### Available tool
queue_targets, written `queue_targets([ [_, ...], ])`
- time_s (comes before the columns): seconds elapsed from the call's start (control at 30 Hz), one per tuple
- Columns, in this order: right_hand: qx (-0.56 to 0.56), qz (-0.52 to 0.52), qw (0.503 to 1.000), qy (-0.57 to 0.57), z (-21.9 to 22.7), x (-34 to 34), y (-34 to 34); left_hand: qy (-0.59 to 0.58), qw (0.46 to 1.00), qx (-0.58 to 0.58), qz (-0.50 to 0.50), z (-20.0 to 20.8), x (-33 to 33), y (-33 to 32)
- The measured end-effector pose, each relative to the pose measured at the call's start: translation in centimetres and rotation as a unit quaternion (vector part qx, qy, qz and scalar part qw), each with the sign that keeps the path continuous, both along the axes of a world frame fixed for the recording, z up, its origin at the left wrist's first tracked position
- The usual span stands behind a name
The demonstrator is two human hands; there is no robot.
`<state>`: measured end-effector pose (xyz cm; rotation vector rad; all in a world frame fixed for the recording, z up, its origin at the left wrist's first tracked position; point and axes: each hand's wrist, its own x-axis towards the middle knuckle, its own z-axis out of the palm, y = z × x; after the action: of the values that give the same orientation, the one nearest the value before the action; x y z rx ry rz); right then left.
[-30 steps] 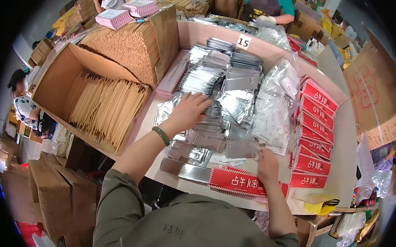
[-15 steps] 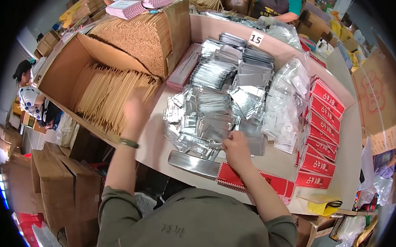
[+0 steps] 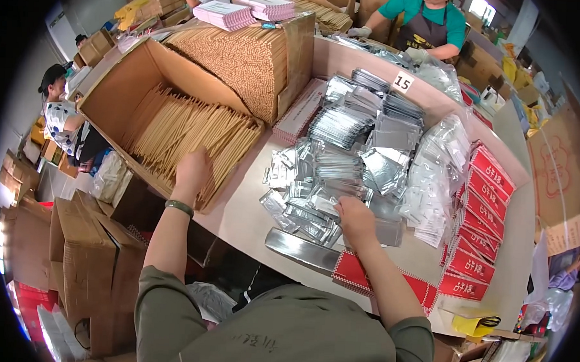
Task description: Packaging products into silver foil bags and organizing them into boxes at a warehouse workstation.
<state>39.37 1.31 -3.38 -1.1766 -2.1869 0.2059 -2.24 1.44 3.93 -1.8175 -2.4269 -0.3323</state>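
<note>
My left hand (image 3: 192,171) is down in an open cardboard box (image 3: 110,86), its fingers curled in on the thin wooden sticks (image 3: 176,127); the fingertips are partly hidden. Over the silver foil packets (image 3: 339,164), my right hand (image 3: 356,221) is closed, with thumb and fingers pinching a small silver packet (image 3: 328,204) at the near edge of the pile. A curved shiny metal strip (image 3: 300,247) lies just in front of the pile. Under my right forearm is a flat red packet with a checked border (image 3: 353,270).
Red packets (image 3: 471,253) are stacked on the right beside a clear plastic bag (image 3: 435,181) of white packets. A large block of bundled sticks (image 3: 233,65) stands behind the box, with pink-edged stacks (image 3: 223,14) on top. Across the table works a person in an apron (image 3: 426,31).
My left hand has come down onto the sticks from its blurred position above them. My right hand stays pinched at the near edge of the foil pile. The whole view has shifted slightly.
</note>
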Motion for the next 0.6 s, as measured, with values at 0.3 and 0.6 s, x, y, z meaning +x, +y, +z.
queue_targets([
  [0.3, 0.047, -0.014, 0.998, -0.049, 0.4, -0.1, 0.4, -0.187, 0.943, 0.270, 0.052, -0.2, 0.0, -0.7],
  [0.6, -0.029, -0.156, 0.986, 0.047, 3.3, 3.1, 4.4, -0.407, 0.891, 0.199, -0.037, -8.5, 16.5, -10.1],
])
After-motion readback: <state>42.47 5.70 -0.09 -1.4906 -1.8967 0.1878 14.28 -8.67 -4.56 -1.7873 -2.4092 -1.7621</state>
